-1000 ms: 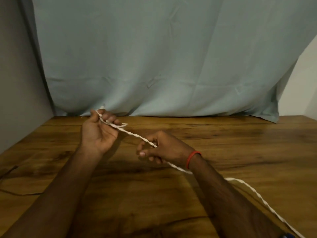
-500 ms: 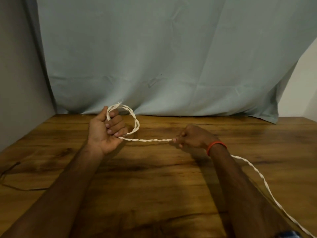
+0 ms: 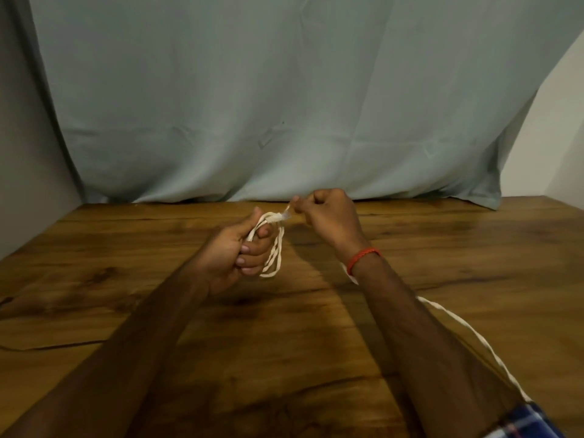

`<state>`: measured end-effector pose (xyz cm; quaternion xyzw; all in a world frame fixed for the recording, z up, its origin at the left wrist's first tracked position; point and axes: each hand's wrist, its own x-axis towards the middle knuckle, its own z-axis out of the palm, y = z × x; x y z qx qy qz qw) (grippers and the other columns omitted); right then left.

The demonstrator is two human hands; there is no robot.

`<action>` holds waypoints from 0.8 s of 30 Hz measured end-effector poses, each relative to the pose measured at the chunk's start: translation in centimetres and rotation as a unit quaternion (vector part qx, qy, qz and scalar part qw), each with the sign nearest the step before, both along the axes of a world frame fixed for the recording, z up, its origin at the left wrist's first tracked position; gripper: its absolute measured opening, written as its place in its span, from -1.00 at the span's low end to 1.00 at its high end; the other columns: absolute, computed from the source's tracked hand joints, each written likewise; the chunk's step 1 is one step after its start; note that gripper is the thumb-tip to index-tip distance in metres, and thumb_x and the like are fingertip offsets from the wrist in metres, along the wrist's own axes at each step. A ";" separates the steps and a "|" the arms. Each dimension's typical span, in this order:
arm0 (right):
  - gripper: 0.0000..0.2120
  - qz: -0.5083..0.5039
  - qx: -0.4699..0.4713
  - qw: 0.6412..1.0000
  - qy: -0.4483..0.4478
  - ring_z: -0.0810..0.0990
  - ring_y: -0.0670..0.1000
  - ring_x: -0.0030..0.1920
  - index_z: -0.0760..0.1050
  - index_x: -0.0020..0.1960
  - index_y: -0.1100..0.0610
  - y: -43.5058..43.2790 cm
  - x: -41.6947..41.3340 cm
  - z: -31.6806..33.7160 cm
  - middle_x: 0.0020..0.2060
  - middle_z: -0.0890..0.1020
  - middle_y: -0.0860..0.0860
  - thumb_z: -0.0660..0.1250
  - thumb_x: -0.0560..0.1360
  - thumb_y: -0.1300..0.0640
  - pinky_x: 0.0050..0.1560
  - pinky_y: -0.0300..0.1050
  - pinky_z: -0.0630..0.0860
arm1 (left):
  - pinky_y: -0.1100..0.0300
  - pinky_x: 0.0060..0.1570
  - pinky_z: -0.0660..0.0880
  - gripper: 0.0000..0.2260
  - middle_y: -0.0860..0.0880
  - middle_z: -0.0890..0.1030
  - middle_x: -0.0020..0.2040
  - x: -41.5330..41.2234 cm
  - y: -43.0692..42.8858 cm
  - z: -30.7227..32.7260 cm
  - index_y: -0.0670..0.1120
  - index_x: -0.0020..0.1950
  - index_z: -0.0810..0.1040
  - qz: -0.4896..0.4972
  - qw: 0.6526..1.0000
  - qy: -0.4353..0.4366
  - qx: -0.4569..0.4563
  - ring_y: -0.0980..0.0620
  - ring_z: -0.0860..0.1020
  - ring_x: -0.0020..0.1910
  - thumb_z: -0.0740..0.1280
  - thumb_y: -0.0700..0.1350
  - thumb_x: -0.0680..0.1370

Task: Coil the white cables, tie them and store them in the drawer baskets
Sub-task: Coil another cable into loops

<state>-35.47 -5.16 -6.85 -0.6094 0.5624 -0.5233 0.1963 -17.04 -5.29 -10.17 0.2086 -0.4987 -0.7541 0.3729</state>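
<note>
**Cable coil held above table, both hands engaged**

The white twisted cable (image 3: pixel 275 251) hangs in a few narrow loops from the left hand (image 3: pixel 232 252), whose fingers are curled round it above the brown wooden table (image 3: pixel 126 279). The right hand (image 3: pixel 330 216) pinches the strand beside the coil's top. The tail trails under the right forearm. A pale blue-green cloth backdrop (image 3: pixel 284 105) hangs behind.

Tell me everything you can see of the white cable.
The white cable is thin, twisted like cord, and looks soft. A few loops hang bunched in the left hand, whose fingers curl round them above the wooden table. From the loops' top a short, blurred stretch runs to the right hand, which pinches it. The rest shows beside the right wrist and trails across the table toward the lower right edge of the view.
</note>
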 end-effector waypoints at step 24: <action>-0.73 0.313 0.129 0.916 0.213 0.70 0.08 -0.38 0.56 0.21 0.10 4.0 3.1 0.4 -0.30 0.72 0.06 0.45 0.52 0.20 -0.37 -0.07 0.62 | 0.27 -0.38 0.45 -0.60 0.03 0.34 -0.46 2.5 -2.0 0.9 -0.01 -0.32 0.36 0.284 0.922 0.243 0.104 0.05 0.38 -0.49 0.06 0.09 0.67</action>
